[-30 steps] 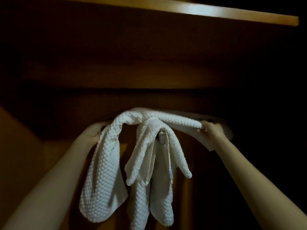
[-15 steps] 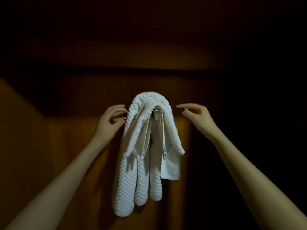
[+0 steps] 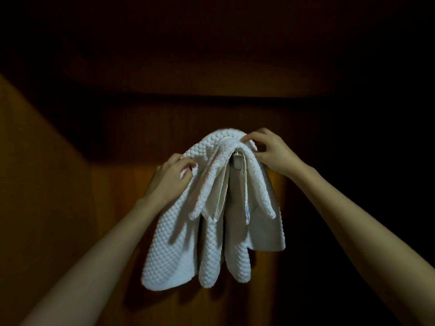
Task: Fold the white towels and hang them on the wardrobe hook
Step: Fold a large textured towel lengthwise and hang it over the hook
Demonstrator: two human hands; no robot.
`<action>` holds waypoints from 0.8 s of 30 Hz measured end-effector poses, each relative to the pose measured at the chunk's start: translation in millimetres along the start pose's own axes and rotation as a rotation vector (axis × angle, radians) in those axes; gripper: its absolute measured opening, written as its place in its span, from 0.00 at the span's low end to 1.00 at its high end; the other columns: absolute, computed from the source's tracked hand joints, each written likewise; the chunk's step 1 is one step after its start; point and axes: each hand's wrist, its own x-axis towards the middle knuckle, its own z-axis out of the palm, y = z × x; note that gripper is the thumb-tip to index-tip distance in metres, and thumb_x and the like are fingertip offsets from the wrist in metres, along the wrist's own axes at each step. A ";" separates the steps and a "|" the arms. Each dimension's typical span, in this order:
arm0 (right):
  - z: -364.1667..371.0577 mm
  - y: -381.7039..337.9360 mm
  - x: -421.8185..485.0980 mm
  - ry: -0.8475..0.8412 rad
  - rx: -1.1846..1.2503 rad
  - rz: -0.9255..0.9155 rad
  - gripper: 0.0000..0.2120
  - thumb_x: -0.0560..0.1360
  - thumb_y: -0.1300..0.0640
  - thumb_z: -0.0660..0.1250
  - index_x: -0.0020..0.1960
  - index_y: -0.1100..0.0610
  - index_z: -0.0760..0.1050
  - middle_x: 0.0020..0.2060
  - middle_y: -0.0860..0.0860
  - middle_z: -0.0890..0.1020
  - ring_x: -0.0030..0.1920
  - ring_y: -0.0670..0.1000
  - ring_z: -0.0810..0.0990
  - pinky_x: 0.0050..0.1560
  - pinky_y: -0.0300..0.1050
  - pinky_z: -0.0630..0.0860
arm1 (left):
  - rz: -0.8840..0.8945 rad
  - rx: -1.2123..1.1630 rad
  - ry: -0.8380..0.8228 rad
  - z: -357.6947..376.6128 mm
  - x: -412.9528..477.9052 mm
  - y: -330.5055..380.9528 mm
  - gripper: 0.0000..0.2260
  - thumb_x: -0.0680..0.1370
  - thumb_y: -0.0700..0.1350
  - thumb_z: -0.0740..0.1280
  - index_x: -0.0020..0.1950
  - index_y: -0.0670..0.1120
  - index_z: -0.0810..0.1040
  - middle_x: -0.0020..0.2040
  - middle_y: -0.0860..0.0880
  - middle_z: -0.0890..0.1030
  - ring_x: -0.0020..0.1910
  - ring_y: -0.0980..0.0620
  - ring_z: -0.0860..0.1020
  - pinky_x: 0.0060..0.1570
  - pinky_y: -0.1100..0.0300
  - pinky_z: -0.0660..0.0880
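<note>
Left grip: the fingers (image 3: pixel 186 164) of the left hand (image 3: pixel 170 178) are curled in, pinching the left edge of the waffle-weave towel (image 3: pixel 171 250) against the thumb.
Right grip: the fingers (image 3: pixel 253 137) of the right hand (image 3: pixel 270 152) are bent over the top of the same towel, nipping a fold at its upper right.
Hands: both are raised at about the same height, one on each side of the bundle, the right slightly higher.
Towels: the white towels (image 3: pixel 211 231) hang draped in long folds. The waffle one lies outermost and a smoother one (image 3: pixel 213 182) is tucked inside it.
Hook: a small metal hook (image 3: pixel 237 160) peeps out between the folds near the top. The towels seem to hang over it, though the cloth hides the contact.
Arms: bare forearms (image 3: pixel 353 208) reach up from the lower corners.
Backdrop: a dim brown wardrobe panel (image 3: pixel 113 208) stands behind, with the towels' shadow on it.
</note>
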 end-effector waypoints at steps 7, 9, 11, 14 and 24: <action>1.4 16.4 7.2 0.126 -0.024 -0.058 0.17 0.76 0.65 0.66 0.60 0.49 0.78 0.52 0.49 0.76 0.51 0.47 0.74 0.47 0.35 0.70 | -0.027 -0.068 0.080 -13.7 30.0 1.5 0.08 0.77 0.52 0.66 0.55 0.54 0.77 0.54 0.58 0.73 0.54 0.55 0.74 0.54 0.54 0.72; -1.6 21.0 12.6 0.203 -0.036 -0.054 0.17 0.75 0.65 0.66 0.60 0.49 0.78 0.53 0.49 0.78 0.51 0.47 0.74 0.47 0.31 0.69 | -0.016 -0.054 0.091 -17.4 46.3 3.9 0.09 0.77 0.54 0.65 0.56 0.55 0.76 0.54 0.56 0.75 0.55 0.52 0.75 0.52 0.55 0.71; -3.7 25.8 15.4 0.281 -0.051 -0.055 0.18 0.75 0.66 0.66 0.60 0.50 0.79 0.55 0.47 0.80 0.55 0.46 0.74 0.49 0.27 0.67 | 0.011 0.035 0.064 -19.4 64.1 7.0 0.13 0.77 0.57 0.62 0.59 0.55 0.74 0.59 0.51 0.77 0.57 0.46 0.75 0.53 0.51 0.72; -1.2 34.1 10.9 0.309 -0.090 -0.042 0.19 0.75 0.67 0.64 0.61 0.50 0.78 0.53 0.46 0.79 0.51 0.44 0.74 0.47 0.29 0.67 | 0.034 0.151 0.023 -23.5 79.3 17.0 0.14 0.78 0.52 0.61 0.63 0.51 0.73 0.61 0.45 0.76 0.55 0.40 0.76 0.48 0.51 0.73; 52.2 50.8 -33.7 0.314 0.017 -0.102 0.21 0.76 0.66 0.68 0.63 0.46 0.75 0.57 0.45 0.74 0.56 0.46 0.75 0.51 0.36 0.74 | 0.201 0.107 0.058 17.0 0.6 -16.6 0.22 0.78 0.41 0.67 0.68 0.56 0.64 0.68 0.52 0.63 0.54 0.46 0.76 0.43 0.56 0.75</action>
